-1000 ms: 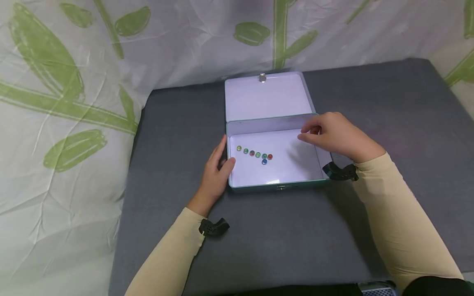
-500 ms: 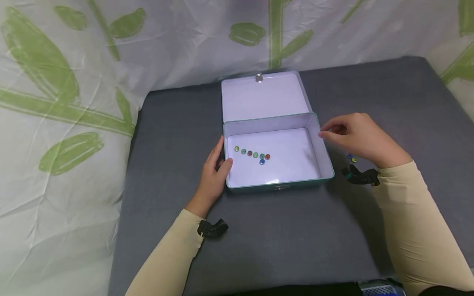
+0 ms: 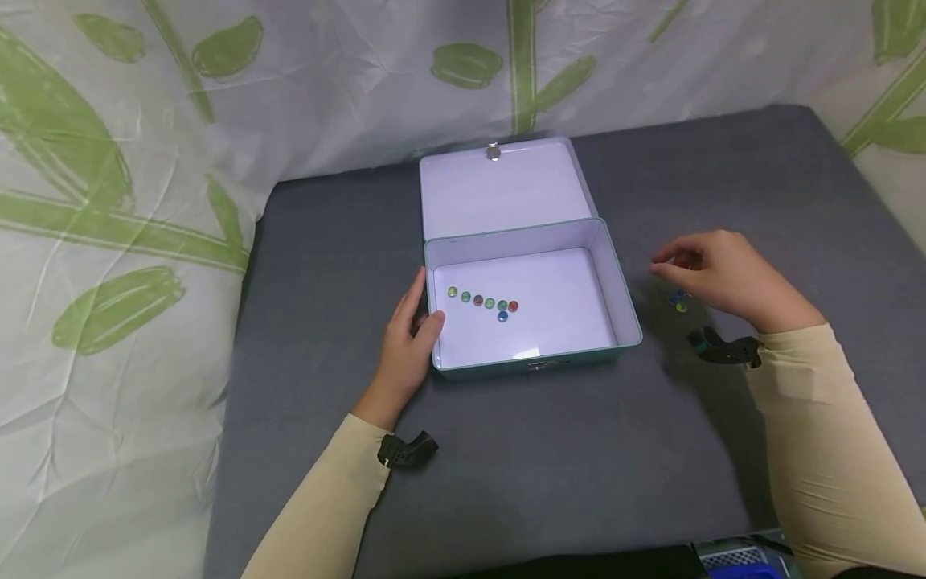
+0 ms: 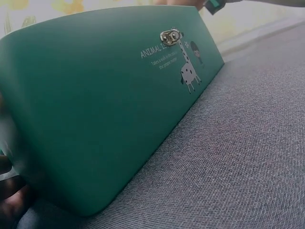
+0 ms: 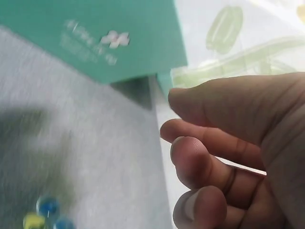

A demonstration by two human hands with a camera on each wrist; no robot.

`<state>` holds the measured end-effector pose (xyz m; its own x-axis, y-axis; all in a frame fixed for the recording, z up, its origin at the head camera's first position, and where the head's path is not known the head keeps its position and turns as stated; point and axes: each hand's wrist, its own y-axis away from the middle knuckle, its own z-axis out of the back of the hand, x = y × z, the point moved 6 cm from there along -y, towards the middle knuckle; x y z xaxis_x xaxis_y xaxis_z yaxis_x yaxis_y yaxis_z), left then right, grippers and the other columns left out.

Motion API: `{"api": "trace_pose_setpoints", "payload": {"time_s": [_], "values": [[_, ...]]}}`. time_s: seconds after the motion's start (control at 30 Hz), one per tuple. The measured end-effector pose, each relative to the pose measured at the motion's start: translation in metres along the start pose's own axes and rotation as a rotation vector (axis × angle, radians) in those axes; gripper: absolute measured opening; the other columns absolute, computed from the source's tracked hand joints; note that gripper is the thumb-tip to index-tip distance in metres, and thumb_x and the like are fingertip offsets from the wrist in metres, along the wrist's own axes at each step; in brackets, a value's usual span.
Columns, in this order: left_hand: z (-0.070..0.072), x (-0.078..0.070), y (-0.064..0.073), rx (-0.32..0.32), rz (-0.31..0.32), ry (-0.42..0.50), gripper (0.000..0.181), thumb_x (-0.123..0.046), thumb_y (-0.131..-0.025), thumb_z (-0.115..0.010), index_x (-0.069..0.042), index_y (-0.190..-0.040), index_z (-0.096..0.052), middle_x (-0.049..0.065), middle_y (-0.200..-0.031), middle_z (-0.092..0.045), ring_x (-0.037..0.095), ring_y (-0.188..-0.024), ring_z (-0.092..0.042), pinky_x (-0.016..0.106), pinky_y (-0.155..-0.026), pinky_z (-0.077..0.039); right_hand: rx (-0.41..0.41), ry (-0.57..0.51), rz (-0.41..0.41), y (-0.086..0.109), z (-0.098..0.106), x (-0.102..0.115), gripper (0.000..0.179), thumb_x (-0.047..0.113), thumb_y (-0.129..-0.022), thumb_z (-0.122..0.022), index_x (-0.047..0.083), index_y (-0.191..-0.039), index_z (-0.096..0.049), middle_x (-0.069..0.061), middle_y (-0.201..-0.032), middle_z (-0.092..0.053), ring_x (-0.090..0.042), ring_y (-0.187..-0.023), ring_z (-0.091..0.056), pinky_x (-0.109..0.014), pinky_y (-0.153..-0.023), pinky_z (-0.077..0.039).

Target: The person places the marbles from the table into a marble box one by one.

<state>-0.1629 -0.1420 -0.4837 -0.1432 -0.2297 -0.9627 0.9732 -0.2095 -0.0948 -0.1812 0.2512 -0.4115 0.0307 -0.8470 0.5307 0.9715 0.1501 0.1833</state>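
Note:
A green tin box [image 3: 535, 366] with a white inside stands with its hinged lid [image 3: 506, 189] laid back. Several coloured glass marbles [image 3: 489, 303] lie on its floor toward the left. My left hand [image 3: 401, 346] holds the box at its left wall, the thumb over the rim and the fingers along the outside. To the right of the box, my right hand [image 3: 731, 277] hovers above the cloth with loosely bent fingers [image 5: 190, 162] and nothing between them. Below it lie a few more marbles [image 3: 680, 306], blue and yellow-green, partly covered by the hand.
Grey cloth [image 3: 542, 466] covers the table. A white curtain [image 3: 325, 104] with green leaf prints hangs behind and at the left. A metal clasp [image 4: 170, 37] sits on the box's front. At the bottom right, a blue-and-grey object [image 3: 738, 559] shows below the table edge.
My right hand has moved from over the box, out past its right wall, to above the loose marbles. The left hand stays at the box; the view has shifted slightly.

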Motion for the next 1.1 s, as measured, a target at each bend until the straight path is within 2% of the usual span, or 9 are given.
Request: {"api": "trace_pose_setpoints", "payload": {"time_s": [0.17,0.3,0.43,0.57,0.8,1.0,1.07,1.1], "values": [[0.0,-0.019,0.003,0.014,-0.002,-0.001,0.063,-0.009,-0.099,-0.049,-0.012,-0.156,-0.022,0.011,-0.158,-0.027,0.026,-0.137,-0.035,0.045,-0.105,-0.035,-0.014,0.034,-0.018,0.005,0.004,-0.016,0.032,0.036,-0.093,-0.064,0.012,-0.111,-0.073,-0.008,-0.094,-0.07,-0.02,-0.079,-0.059,-0.034,-0.066,-0.045],[0.0,-0.033,0.006,0.02,0.001,-0.005,0.062,-0.01,-0.099,-0.048,-0.008,-0.156,-0.022,0.011,-0.158,-0.027,0.03,-0.139,-0.033,0.043,-0.106,-0.034,-0.011,0.078,-0.021,0.008,0.005,-0.024,0.031,0.031,-0.093,-0.065,0.008,-0.112,-0.072,-0.009,-0.093,-0.068,-0.021,-0.076,-0.059,-0.036,-0.063,-0.045],[0.001,-0.034,0.007,0.02,0.017,0.005,0.062,-0.011,-0.099,-0.047,-0.01,-0.156,-0.023,0.006,-0.158,-0.027,0.029,-0.138,-0.035,0.038,-0.105,-0.034,-0.011,0.116,-0.008,0.009,0.004,-0.034,0.026,0.02,-0.092,-0.065,0.004,-0.112,-0.071,-0.012,-0.091,-0.067,-0.021,-0.072,-0.058,-0.037,-0.061,-0.044],[0.0,-0.032,0.006,0.023,0.014,0.011,0.062,-0.011,-0.099,-0.047,-0.011,-0.156,-0.022,0.005,-0.159,-0.027,0.029,-0.138,-0.035,0.039,-0.106,-0.034,-0.013,0.125,-0.016,0.01,0.002,-0.045,0.025,0.013,-0.089,-0.066,0.001,-0.11,-0.07,-0.013,-0.09,-0.067,-0.023,-0.072,-0.058,-0.038,-0.062,-0.043],[0.0,-0.033,0.005,0.022,0.011,0.018,0.062,-0.01,-0.099,-0.047,-0.01,-0.156,-0.022,0.01,-0.158,-0.027,0.032,-0.138,-0.033,0.043,-0.106,-0.033,0.022,0.122,-0.055,0.009,-0.002,-0.058,0.03,0.02,-0.089,-0.068,-0.002,-0.109,-0.07,-0.02,-0.097,-0.068,-0.034,-0.089,-0.062,-0.047,-0.072,-0.046],[0.0,-0.036,0.006,0.025,0.009,0.019,0.062,-0.01,-0.099,-0.046,-0.009,-0.156,-0.022,0.011,-0.158,-0.028,0.032,-0.138,-0.034,0.043,-0.107,-0.033,0.053,0.104,-0.087,0.008,-0.007,-0.064,0.033,0.025,-0.088,-0.071,-0.002,-0.107,-0.071,-0.021,-0.098,-0.069,-0.035,-0.09,-0.063,-0.046,-0.073,-0.047],[0.0,-0.034,0.006,0.027,0.015,0.015,0.063,-0.01,-0.099,-0.046,-0.01,-0.156,-0.022,0.009,-0.158,-0.028,0.03,-0.138,-0.034,0.042,-0.107,-0.032,0.055,0.097,-0.093,0.008,-0.01,-0.067,0.033,0.026,-0.086,-0.072,-0.002,-0.105,-0.071,-0.019,-0.096,-0.07,-0.033,-0.088,-0.063,-0.045,-0.073,-0.047],[0.0,-0.028,0.006,0.025,0.012,0.014,0.063,-0.012,-0.099,-0.047,-0.013,-0.157,-0.022,0.007,-0.158,-0.028,0.027,-0.138,-0.035,0.04,-0.107,-0.033,0.056,0.094,-0.095,0.008,-0.012,-0.068,0.032,0.026,-0.086,-0.073,-0.001,-0.104,-0.071,-0.018,-0.095,-0.07,-0.032,-0.087,-0.063,-0.044,-0.072,-0.047]]}}
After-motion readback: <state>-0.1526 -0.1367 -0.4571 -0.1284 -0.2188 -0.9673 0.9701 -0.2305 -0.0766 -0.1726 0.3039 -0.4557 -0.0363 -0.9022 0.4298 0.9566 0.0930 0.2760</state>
